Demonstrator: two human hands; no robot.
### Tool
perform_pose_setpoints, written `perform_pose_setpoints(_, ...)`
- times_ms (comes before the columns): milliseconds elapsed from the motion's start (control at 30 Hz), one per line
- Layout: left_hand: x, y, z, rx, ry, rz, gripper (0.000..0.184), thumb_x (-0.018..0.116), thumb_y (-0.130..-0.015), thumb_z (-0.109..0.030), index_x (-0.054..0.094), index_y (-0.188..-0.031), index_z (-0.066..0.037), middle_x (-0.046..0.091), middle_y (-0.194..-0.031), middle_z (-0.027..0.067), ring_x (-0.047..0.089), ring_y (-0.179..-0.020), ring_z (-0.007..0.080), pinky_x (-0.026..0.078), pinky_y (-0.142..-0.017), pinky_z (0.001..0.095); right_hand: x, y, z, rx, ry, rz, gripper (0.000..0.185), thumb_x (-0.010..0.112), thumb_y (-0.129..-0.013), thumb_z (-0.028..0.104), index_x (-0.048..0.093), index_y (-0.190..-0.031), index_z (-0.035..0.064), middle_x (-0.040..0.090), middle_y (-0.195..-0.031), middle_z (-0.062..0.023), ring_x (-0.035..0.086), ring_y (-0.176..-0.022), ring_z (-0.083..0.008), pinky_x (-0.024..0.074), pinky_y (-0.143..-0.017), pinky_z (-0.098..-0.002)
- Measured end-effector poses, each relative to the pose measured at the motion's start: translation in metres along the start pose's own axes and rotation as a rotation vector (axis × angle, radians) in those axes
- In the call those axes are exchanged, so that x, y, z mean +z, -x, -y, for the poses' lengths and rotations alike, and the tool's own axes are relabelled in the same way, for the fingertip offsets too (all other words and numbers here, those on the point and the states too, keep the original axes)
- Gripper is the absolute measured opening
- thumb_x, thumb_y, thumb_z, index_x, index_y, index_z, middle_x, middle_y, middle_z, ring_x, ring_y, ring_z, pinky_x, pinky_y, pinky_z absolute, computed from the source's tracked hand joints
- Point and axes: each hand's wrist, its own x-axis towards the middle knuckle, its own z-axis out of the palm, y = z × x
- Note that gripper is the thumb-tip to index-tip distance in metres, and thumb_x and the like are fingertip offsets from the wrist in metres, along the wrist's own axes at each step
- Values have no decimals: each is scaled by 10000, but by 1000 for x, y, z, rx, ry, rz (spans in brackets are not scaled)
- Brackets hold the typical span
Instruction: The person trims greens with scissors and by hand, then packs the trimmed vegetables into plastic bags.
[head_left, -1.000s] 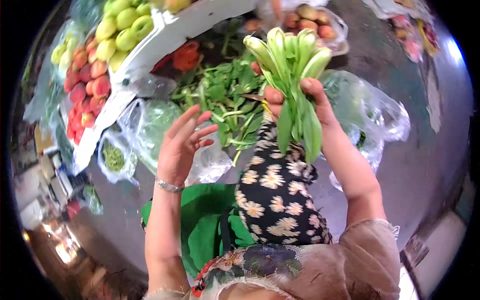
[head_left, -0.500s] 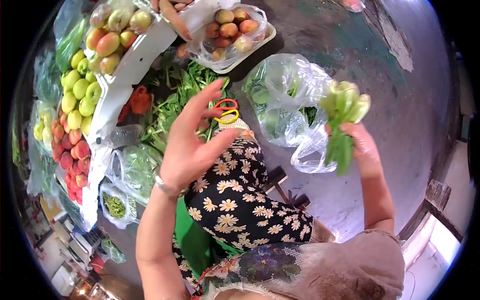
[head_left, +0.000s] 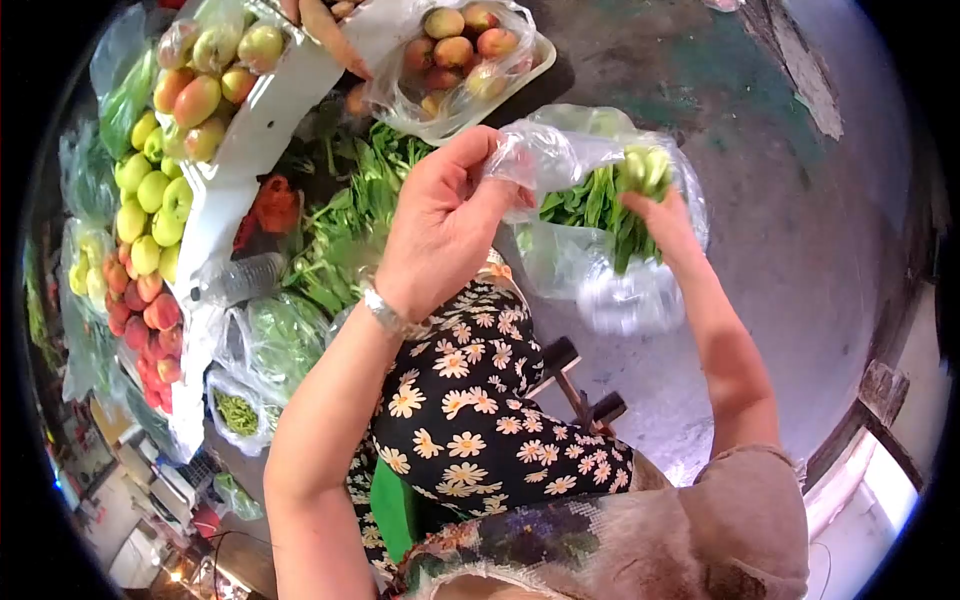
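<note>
My left hand (head_left: 440, 225) is closed on the rim of a clear plastic bag (head_left: 545, 150), pulling that side up. In my right hand (head_left: 665, 225) is a bunch of leafy greens (head_left: 645, 172), with pale stalk ends upward and leaves hanging down. The bunch is over the bag's opening, beside more green leaves (head_left: 580, 205) in the bag; I cannot tell how far inside it reaches. A heap of loose greens (head_left: 350, 215) lies to the left, partly behind my left hand and forearm.
A tray (head_left: 540, 68) of bagged round fruit (head_left: 453, 52) stands at the top. On the left, a white stand (head_left: 225, 170) bears green apples (head_left: 150, 185) and peaches (head_left: 150, 310). A plastic bottle (head_left: 240, 278) and bagged greens (head_left: 285, 335) lie near my left forearm.
My left hand has moved right and closed on the bag's rim, lifting it. My right hand has brought the greens left to the bag's opening. The red-and-yellow-handled scissors are now hidden.
</note>
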Motion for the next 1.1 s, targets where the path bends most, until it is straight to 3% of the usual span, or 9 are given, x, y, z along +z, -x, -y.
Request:
perform_pose_setpoints(67,2,7,-7,-6,71,-2,119,550,-953,-51,587,-1037,24,648,-927,9,595,-834,65,490,-762,216,-6,-12,-10,-129,152,-192,561,752,-804,189,516,-1272,-11,630,-1172,-137,598,-1072,-221,472,-932,-352)
perform_pose_setpoints(267,1,15,-11,91,149,24,219,581,-948,-58,590,-1148,30,676,-1066,82,663,-961,182,523,-873,311,24,6,15,-33,-174,42,591,732,-843,273,445,-1321,76,594,-1179,-90,601,-1044,-204,489,-899,-348)
perform_pose_setpoints(567,-11,27,-10,169,183,-32,282,577,-948,-46,566,-1223,16,663,-1154,109,651,-1031,210,528,-898,337,-11,-13,-56,-113,491,-146,603,533,-893,530,567,-1266,58,626,-1202,-200,573,-1133,-370,426,-954,-399)
perform_pose_setpoints(733,-9,25,-7,174,211,-8,313,581,-948,-41,561,-1255,16,648,-1189,110,620,-1079,182,500,-950,331,-8,20,-7,-73,643,-201,462,557,-925,401,590,-1238,63,630,-1138,-227,576,-1113,-369,428,-947,-395)
perform_pose_setpoints(800,-9,25,-11,113,213,19,331,592,-936,-21,556,-1262,26,648,-1189,105,608,-1092,163,493,-953,320,-1,16,-6,-722,646,-193,515,587,-921,351,489,-1362,105,533,-1297,-236,505,-1210,-388,388,-1001,-460)
perform_pose_setpoints(967,-23,38,-1,275,-222,-29,371,674,-867,-43,602,-1231,-19,660,-1165,62,605,-1016,124,492,-897,279,54,-3,8,-532,928,-60,666,594,-920,374,305,-1484,167,357,-1457,-208,337,-1338,-416,301,-1044,-582)
perform_pose_setpoints(1000,-28,46,-5,220,-247,-41,368,674,-861,-45,609,-1222,-20,659,-1167,64,602,-1024,125,489,-899,282,52,-38,-37,-525,396,185,658,573,-929,380,298,-1490,173,348,-1467,-200,329,-1345,-405,301,-1056,-569)
perform_pose_setpoints(1067,-41,66,-2,211,-288,-136,363,666,-855,-52,616,-1214,-25,652,-1172,79,599,-1041,137,484,-908,297,56,-79,-64,-426,622,325,593,528,-946,380,347,-1466,159,356,-1469,-175,349,-1339,-368,301,-1083,-530)
perform_pose_setpoints(1100,-52,79,4,207,-334,-184,356,653,-867,-55,612,-1220,-26,654,-1166,85,608,-1037,150,483,-909,295,56,-74,-50,-393,1373,152,545,505,-954,373,402,-1436,139,374,-1463,-156,377,-1326,-341,300,-1100,-505)
